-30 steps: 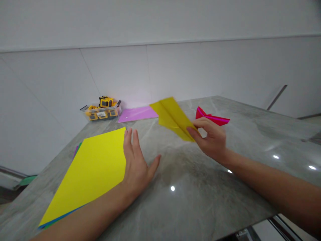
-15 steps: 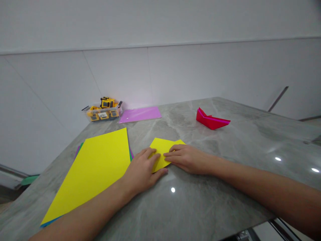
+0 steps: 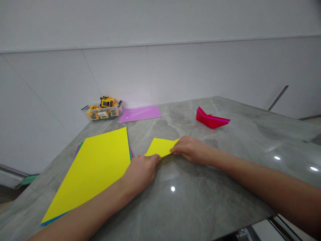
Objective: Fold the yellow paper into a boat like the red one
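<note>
A small folded yellow paper is between my two hands over the grey table. My left hand is closed, pinching the paper's near left edge between thumb and fingers. Its right end is pinched by my right hand, the fingertips pressed together. The ends of the paper under both hands are hidden. Just left of my left hand lies a stack of large coloured sheets, yellow on top, with blue, green and purple edges showing below.
A red folded paper boat stands on the grey marbled table at the back right. Toward the wall lie a pinkish-purple flat pad and a clear plastic box of yellow toy vehicles. The table's front edge shows at bottom right.
Both hands have gone from lying on the folded paper to pinching its ends. My left fingers have curled in, and my right hand has shifted slightly up and right.
</note>
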`<state>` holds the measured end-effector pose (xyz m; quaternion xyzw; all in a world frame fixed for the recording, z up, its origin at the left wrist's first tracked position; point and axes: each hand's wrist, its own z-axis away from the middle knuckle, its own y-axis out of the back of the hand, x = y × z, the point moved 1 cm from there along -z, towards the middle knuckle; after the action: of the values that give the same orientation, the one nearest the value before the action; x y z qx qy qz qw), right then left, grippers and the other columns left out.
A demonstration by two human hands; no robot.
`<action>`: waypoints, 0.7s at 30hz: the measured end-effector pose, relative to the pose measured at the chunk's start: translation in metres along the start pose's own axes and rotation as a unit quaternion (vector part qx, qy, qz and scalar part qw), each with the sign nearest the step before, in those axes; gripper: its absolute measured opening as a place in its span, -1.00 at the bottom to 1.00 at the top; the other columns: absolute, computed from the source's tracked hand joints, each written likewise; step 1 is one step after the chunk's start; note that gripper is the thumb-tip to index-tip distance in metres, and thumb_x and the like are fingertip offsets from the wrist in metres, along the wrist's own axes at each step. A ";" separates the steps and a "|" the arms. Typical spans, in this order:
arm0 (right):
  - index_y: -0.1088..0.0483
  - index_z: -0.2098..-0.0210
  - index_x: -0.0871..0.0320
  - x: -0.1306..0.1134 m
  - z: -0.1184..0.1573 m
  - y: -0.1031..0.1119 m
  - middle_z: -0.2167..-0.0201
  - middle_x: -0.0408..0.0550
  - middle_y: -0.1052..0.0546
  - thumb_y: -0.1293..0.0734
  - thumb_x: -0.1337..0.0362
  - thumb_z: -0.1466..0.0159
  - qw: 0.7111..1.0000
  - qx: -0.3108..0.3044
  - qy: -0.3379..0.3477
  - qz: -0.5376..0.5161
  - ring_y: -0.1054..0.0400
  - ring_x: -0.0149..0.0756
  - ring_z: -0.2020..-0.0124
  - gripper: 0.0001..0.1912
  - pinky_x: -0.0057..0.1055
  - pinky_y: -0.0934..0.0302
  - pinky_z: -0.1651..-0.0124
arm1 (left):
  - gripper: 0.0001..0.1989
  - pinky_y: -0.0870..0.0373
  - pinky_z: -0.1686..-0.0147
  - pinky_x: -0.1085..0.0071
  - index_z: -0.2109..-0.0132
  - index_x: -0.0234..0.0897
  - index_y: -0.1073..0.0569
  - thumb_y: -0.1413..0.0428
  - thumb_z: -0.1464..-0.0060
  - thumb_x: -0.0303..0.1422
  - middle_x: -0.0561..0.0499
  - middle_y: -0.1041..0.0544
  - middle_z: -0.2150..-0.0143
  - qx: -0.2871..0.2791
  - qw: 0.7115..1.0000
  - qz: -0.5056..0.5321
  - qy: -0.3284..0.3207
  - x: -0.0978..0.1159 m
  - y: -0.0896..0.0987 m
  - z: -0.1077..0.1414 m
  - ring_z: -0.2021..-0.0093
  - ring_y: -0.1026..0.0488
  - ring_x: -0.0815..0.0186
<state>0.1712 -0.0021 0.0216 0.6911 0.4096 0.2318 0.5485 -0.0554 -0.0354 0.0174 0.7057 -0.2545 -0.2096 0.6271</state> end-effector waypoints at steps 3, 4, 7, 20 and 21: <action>-0.51 0.15 0.14 0.017 0.004 0.007 0.29 0.01 -0.58 -0.20 0.37 -0.31 0.999 -0.036 -0.006 -0.003 -0.44 -0.29 0.25 -0.74 -0.34 -0.26 0.13 | -0.70 -0.45 0.34 0.32 0.04 -0.21 -0.44 0.16 -0.26 -0.34 -0.08 -0.60 0.27 -0.003 1.000 0.004 0.007 0.000 0.001 -0.001 0.30 -0.56 0.15; -0.51 0.15 0.13 0.023 0.005 0.010 0.30 0.01 -0.58 -0.21 0.37 -0.30 0.999 -0.050 -0.017 0.002 -0.44 -0.29 0.25 -0.74 -0.35 -0.27 0.14 | -0.70 -0.45 0.34 0.33 0.04 -0.21 -0.44 0.16 -0.27 -0.34 -0.08 -0.60 0.27 -0.003 1.000 0.005 0.009 0.000 0.001 -0.001 0.30 -0.56 0.16; -0.52 0.14 0.10 0.040 0.011 0.017 0.34 0.00 -0.58 -0.24 0.38 -0.27 0.993 -0.078 -0.077 0.033 -0.46 -0.25 0.28 -0.74 -0.35 -0.30 0.19 | -0.70 -0.45 0.34 0.34 0.04 -0.20 -0.43 0.17 -0.27 -0.35 -0.07 -0.60 0.28 -0.007 1.000 -0.001 0.009 0.000 0.001 0.000 0.31 -0.56 0.18; -0.42 0.02 0.22 0.008 0.008 0.003 0.03 0.09 -0.50 -0.14 0.34 -0.35 0.998 -0.053 0.027 0.014 -0.34 -0.16 -0.07 -0.69 -0.19 -0.24 -0.12 | -0.63 -0.40 0.02 0.21 -0.11 -0.26 -0.30 0.14 -0.19 -0.52 -0.18 -0.44 -0.07 -0.026 0.998 -0.025 -0.053 -0.002 0.000 -0.003 -0.06 -0.41 0.16; -0.42 0.02 0.23 0.007 0.009 0.002 0.03 0.12 -0.49 -0.13 0.33 -0.35 0.998 -0.052 0.022 0.018 -0.35 -0.14 -0.06 -0.68 -0.18 -0.25 -0.11 | -0.63 -0.34 -0.05 0.18 -0.11 -0.26 -0.31 0.15 -0.20 -0.50 -0.17 -0.41 -0.11 -0.022 0.998 -0.016 -0.051 -0.002 0.000 -0.003 -0.13 -0.34 0.15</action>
<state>0.1825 -0.0013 0.0196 0.6634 0.3970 0.2777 0.5702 -0.0547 -0.0321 0.0175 0.6842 -0.2697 -0.2607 0.6254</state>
